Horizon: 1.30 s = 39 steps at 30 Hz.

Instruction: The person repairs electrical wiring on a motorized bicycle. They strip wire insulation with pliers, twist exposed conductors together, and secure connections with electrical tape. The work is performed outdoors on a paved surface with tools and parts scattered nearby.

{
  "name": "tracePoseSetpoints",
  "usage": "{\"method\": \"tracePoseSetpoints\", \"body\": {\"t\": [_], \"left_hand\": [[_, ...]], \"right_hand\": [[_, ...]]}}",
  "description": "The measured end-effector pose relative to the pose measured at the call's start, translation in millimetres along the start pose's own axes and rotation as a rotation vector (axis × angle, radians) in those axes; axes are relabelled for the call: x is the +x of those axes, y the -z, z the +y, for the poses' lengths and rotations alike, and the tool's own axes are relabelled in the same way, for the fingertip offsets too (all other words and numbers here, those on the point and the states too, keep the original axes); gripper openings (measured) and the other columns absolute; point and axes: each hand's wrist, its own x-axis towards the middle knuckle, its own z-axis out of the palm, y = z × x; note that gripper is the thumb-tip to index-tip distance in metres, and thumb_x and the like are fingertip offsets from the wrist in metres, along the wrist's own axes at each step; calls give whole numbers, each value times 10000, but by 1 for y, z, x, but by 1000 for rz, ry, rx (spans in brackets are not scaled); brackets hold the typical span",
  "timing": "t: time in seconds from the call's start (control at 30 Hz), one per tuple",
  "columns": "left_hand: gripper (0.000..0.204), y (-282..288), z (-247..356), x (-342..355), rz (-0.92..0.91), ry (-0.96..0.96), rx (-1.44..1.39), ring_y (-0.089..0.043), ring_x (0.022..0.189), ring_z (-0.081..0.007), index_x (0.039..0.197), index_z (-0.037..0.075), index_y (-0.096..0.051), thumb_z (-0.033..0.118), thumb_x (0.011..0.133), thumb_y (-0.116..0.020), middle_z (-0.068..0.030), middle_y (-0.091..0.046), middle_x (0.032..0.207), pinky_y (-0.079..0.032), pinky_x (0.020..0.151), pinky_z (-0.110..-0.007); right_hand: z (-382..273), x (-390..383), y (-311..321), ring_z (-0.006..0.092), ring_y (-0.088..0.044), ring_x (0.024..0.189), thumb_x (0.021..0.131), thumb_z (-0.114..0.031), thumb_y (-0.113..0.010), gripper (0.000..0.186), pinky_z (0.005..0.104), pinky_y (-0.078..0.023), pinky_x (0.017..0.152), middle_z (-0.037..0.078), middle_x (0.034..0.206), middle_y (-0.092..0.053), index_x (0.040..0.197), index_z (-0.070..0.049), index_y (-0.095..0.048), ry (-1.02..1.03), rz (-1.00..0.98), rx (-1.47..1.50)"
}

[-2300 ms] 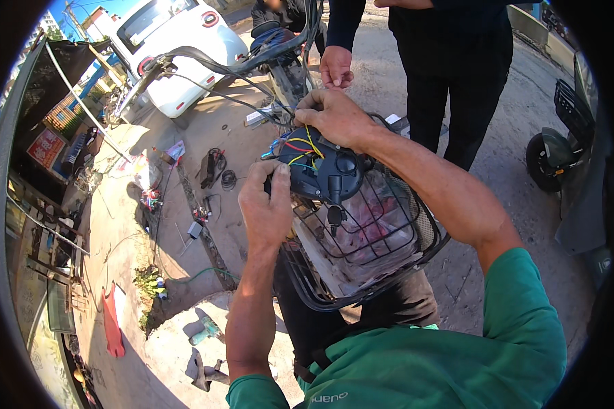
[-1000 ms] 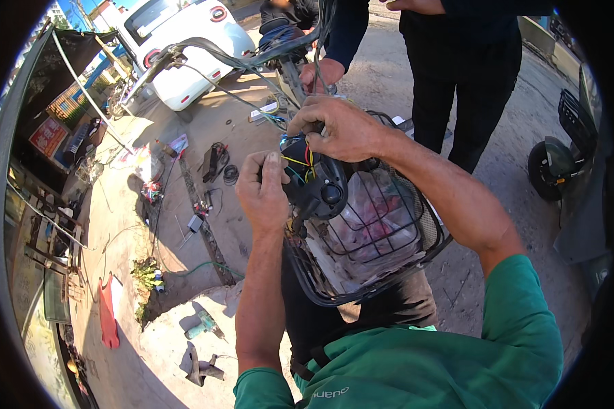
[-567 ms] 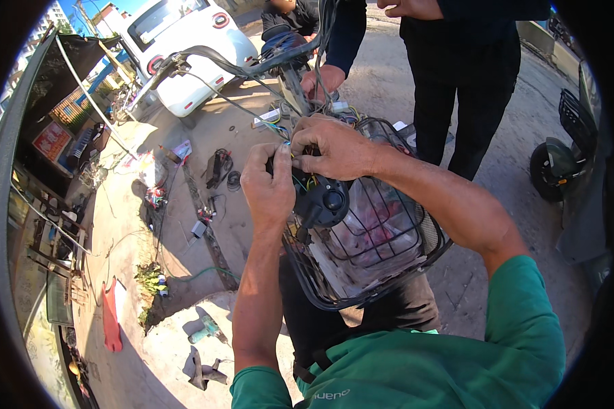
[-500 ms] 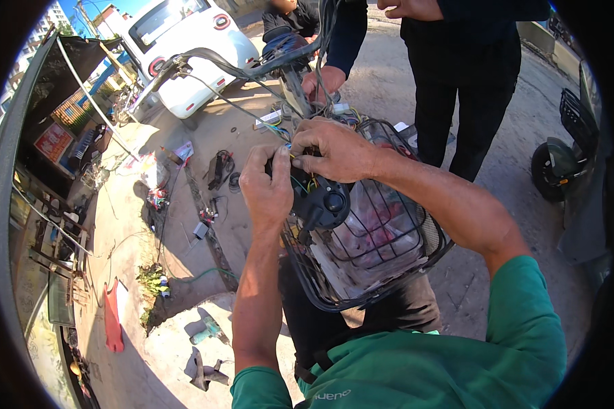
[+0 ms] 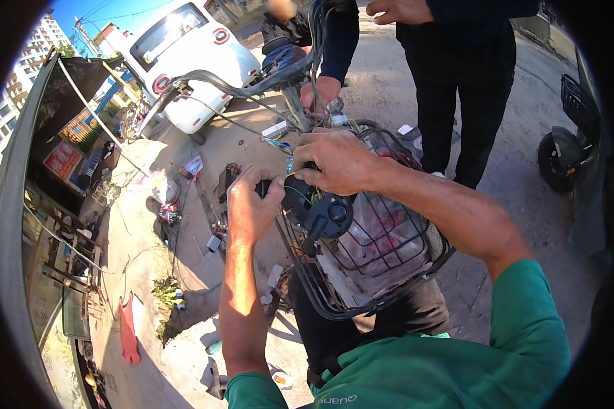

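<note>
My left hand (image 5: 252,203) is closed, thumb toward fingers, with something dark partly showing between them that I cannot make out. Close to its right, my right hand (image 5: 340,162) pinches a thin yellow wire (image 5: 292,174); its fingers hide part of it. Just below both hands, a black round plastic housing (image 5: 329,217) with green and yellow wires sits over the black wire basket (image 5: 334,315). Clear plastic bags with reddish contents (image 5: 382,228) lie inside the basket. Beyond my hands rise the stem and black handlebar (image 5: 269,83), with loose cables hanging about.
A co-worker's hand (image 5: 320,94) touches the area by the stem. Another person in dark trousers (image 5: 450,102) stands at the far right; someone crouches behind. A white vehicle (image 5: 198,65) is parked beyond. Scattered parts, a red glove (image 5: 128,330) and a plant (image 5: 165,300) are on the left ground.
My left hand has drawn left, away from my right hand, so a gap with the wire now shows between them. My right hand stays over the housing. The whole view has shifted slightly.
</note>
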Motion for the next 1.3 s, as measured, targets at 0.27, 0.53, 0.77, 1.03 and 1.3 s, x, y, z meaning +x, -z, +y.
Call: {"method": "tracePoseSetpoints", "body": {"t": [0.27, 0.53, 0.77, 1.03, 1.3], "left_hand": [[251, 8, 23, 47, 128, 279, -188, -600, 722, -97, 1082, -24, -759, 175, 929, -758, -47, -712, 829, -496, 665, -284], [289, -30, 3, 81, 96, 273, -464, -564, 714, -106, 1121, -24, -766, 165, 903, -766, -57, -714, 911, -446, 642, -277], [88, -17, -2, 65, 243, 232, -762, -557, 636, -105, 968, 18, -679, 101, 959, -711, -40, -681, 823, -443, 577, -265], [110, -32, 9, 60, 210, 295, -803, -542, 660, -110, 978, 27, -738, 127, 945, -707, -13, -620, 735, -404, 634, -264], [178, -44, -10, 55, 242, 276, -701, -586, 693, -72, 1075, 24, -747, 173, 980, -726, 1, -688, 841, -442, 584, -234]], "right_hand": [[9, 0, 2, 346, -693, 1048, 899, -190, -763, 156, 470, -539, 918, 119, 1046, -722, 986, -61, -761, -36, 7, 127], [12, 0, 5, 357, -709, 1034, 886, -204, -746, 185, 489, -545, 915, 133, 1079, -738, 1012, -73, -778, -105, 8, 138], [8, 33, 45, 338, -720, 990, 898, -178, -746, 177, 470, -550, 878, 137, 1029, -749, 1001, -37, -778, -175, 56, -116], [18, 73, 26, 243, -717, 752, 909, -178, -762, 204, 411, -547, 699, 121, 871, -758, 954, 21, -775, -272, 104, 87], [31, 65, -11, 155, -664, 657, 835, -222, -788, 255, 354, -519, 643, 102, 732, -732, 872, 29, -773, -289, 157, 445]]}}
